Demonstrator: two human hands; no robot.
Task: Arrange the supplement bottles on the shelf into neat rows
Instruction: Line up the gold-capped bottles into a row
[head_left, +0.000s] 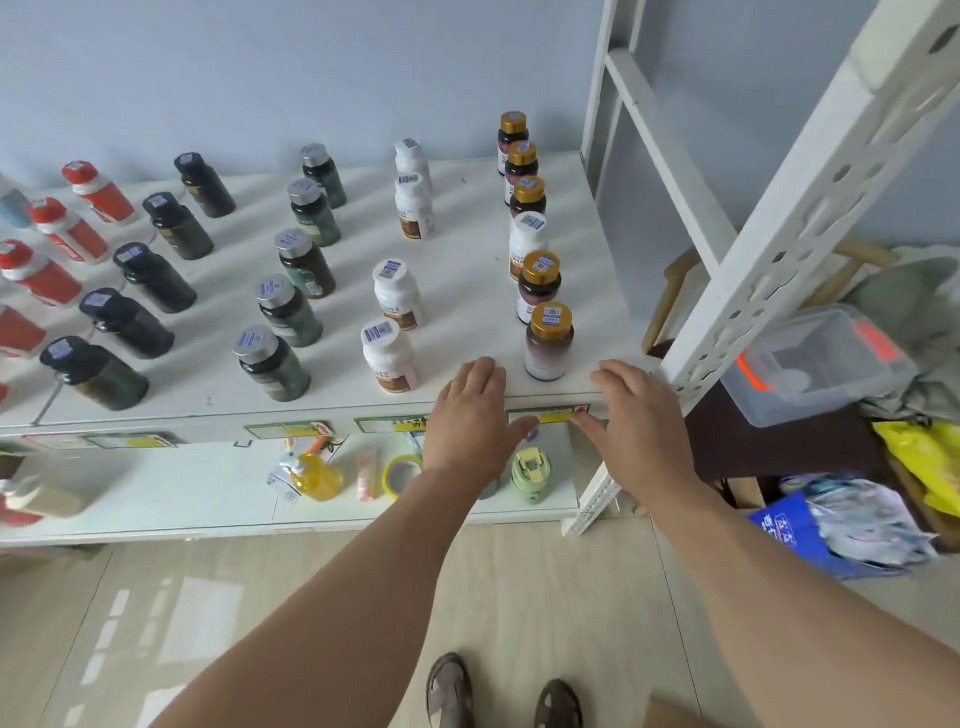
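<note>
Since both your hands' fingers are open, empty, grab the light, tippy bottle between them round its middle.

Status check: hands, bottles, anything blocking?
Left hand and right hand open on the shelf edge, holding nothing. Bottles in rows; one white bottle sits in the gold-capped row. Nothing in the way.

A pale blue wall backs white metal shelving standing on a light tiled floor.
</note>
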